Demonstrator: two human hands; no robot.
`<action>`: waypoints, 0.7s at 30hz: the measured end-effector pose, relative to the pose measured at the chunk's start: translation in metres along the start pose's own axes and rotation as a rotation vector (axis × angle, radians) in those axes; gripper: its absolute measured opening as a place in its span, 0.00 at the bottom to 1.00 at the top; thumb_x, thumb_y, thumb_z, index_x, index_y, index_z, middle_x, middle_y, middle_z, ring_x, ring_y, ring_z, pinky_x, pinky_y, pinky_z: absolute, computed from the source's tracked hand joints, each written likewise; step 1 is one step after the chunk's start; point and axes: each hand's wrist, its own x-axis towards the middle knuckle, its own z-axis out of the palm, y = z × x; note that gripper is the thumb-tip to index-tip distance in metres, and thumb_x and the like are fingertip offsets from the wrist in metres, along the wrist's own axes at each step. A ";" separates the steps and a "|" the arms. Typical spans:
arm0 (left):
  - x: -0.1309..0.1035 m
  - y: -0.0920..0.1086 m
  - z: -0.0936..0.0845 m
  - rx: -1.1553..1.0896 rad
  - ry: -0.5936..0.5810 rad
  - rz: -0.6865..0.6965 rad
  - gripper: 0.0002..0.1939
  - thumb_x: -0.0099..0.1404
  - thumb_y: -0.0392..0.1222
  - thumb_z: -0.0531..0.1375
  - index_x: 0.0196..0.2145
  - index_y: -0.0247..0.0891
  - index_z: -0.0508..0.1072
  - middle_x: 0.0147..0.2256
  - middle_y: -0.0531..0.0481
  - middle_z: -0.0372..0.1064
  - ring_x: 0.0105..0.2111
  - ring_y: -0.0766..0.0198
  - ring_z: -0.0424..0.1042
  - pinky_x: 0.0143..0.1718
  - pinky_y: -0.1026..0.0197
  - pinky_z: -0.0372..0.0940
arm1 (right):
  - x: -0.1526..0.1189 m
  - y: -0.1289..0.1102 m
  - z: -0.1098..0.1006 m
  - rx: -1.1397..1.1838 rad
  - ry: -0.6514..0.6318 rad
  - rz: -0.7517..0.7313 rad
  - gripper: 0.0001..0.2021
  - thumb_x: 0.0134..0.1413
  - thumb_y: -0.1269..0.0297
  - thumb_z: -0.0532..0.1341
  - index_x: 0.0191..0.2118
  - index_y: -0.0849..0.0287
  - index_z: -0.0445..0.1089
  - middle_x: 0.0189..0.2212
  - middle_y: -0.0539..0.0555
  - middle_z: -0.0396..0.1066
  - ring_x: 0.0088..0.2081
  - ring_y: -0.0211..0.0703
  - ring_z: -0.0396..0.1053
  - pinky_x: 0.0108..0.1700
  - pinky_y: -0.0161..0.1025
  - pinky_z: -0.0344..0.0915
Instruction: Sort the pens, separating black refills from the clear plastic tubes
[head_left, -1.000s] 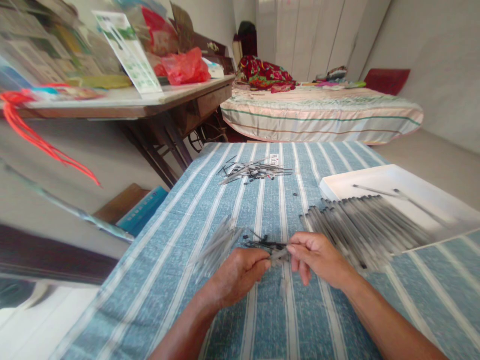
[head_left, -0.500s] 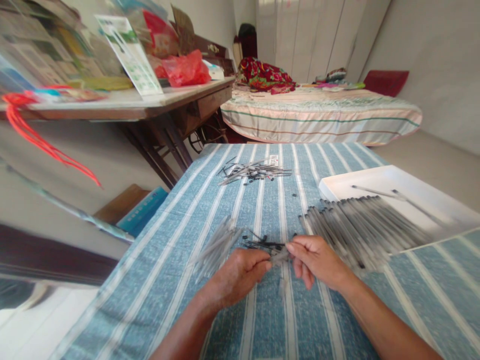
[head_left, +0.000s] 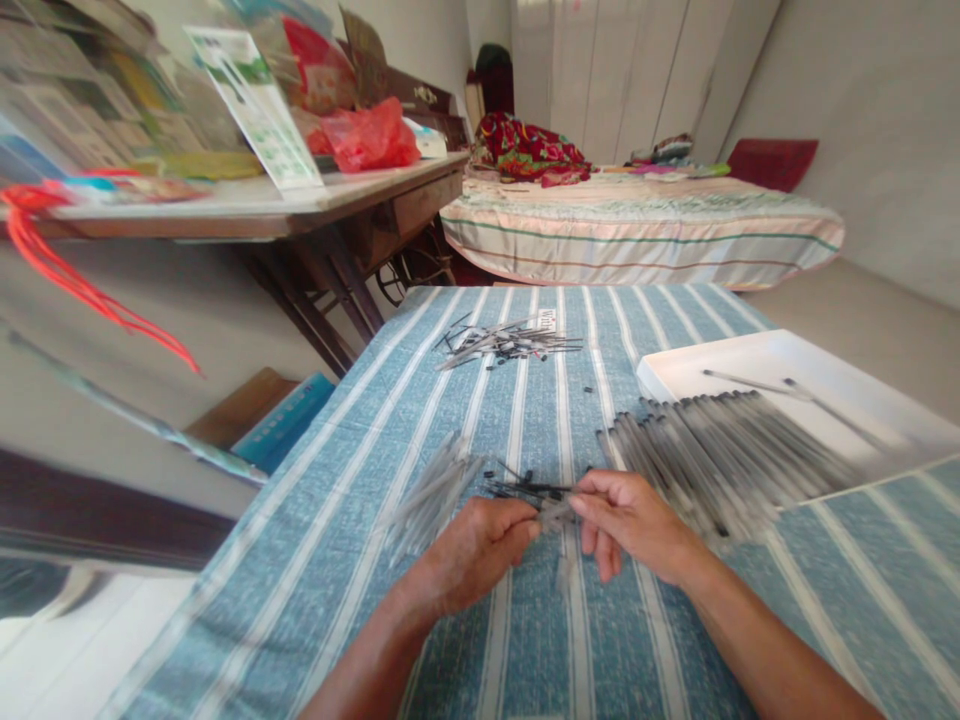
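Above the near middle of the striped bench [head_left: 300,570], a translucent piece [head_left: 555,514] sits between left hand [head_left: 474,555] and right hand [head_left: 637,525], the fingers of both pinched closed on its ends, and seems light, stiff and slippery, best gripped at either end

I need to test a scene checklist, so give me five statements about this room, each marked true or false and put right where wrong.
1. The cloth has white stripes. True.
2. The white tray is beside the left hand. False: it is on the right hand's side.
3. The red plastic bag lies on the bed. False: it is on the desk.
4. Dark-tipped tubes lie in a row. True.
5. Both hands are spread flat. False: their fingers are pinched.
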 end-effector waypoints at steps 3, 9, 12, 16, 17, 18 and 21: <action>0.000 0.001 -0.002 0.009 -0.003 -0.007 0.15 0.61 0.39 0.49 0.19 0.37 0.65 0.17 0.56 0.60 0.19 0.70 0.59 0.21 0.68 0.50 | 0.001 0.001 0.000 0.010 0.029 -0.014 0.16 0.51 0.51 0.55 0.28 0.62 0.59 0.17 0.46 0.67 0.13 0.33 0.66 0.13 0.27 0.57; -0.002 -0.004 -0.005 0.008 0.017 -0.027 0.14 0.62 0.40 0.49 0.22 0.38 0.67 0.19 0.56 0.62 0.21 0.69 0.61 0.23 0.69 0.53 | 0.002 0.002 -0.004 -0.032 0.080 -0.023 0.17 0.50 0.52 0.56 0.38 0.61 0.61 0.19 0.45 0.67 0.12 0.33 0.65 0.13 0.27 0.57; -0.002 -0.004 -0.004 0.023 0.017 -0.026 0.14 0.62 0.40 0.49 0.22 0.38 0.67 0.19 0.56 0.62 0.21 0.69 0.61 0.23 0.69 0.53 | 0.002 0.000 -0.002 -0.087 0.083 -0.010 0.18 0.51 0.51 0.54 0.41 0.61 0.63 0.16 0.44 0.65 0.10 0.32 0.63 0.11 0.27 0.54; -0.002 -0.003 -0.005 -0.012 0.028 -0.010 0.13 0.61 0.38 0.50 0.20 0.38 0.67 0.18 0.57 0.61 0.19 0.70 0.60 0.21 0.69 0.52 | 0.001 0.000 -0.002 -0.073 0.124 -0.054 0.15 0.50 0.52 0.55 0.30 0.62 0.63 0.15 0.45 0.65 0.11 0.33 0.63 0.12 0.27 0.54; -0.002 -0.003 -0.006 -0.025 0.034 -0.007 0.13 0.60 0.38 0.51 0.20 0.38 0.67 0.18 0.57 0.61 0.19 0.70 0.60 0.21 0.69 0.52 | 0.001 0.000 -0.004 -0.054 0.143 -0.067 0.15 0.50 0.53 0.56 0.30 0.62 0.63 0.15 0.45 0.66 0.11 0.33 0.63 0.12 0.27 0.55; -0.002 -0.003 -0.008 -0.032 0.041 -0.003 0.13 0.60 0.38 0.51 0.20 0.38 0.67 0.18 0.57 0.60 0.20 0.70 0.60 0.21 0.69 0.52 | 0.001 0.000 -0.006 -0.034 0.162 -0.079 0.14 0.49 0.54 0.56 0.31 0.62 0.63 0.16 0.46 0.66 0.11 0.33 0.63 0.12 0.27 0.55; -0.004 -0.003 -0.015 -0.020 0.053 0.003 0.12 0.59 0.37 0.51 0.20 0.37 0.69 0.18 0.57 0.61 0.20 0.70 0.60 0.21 0.69 0.53 | -0.001 -0.002 -0.013 0.005 0.205 -0.094 0.12 0.49 0.56 0.57 0.28 0.61 0.62 0.15 0.46 0.66 0.10 0.33 0.63 0.11 0.27 0.53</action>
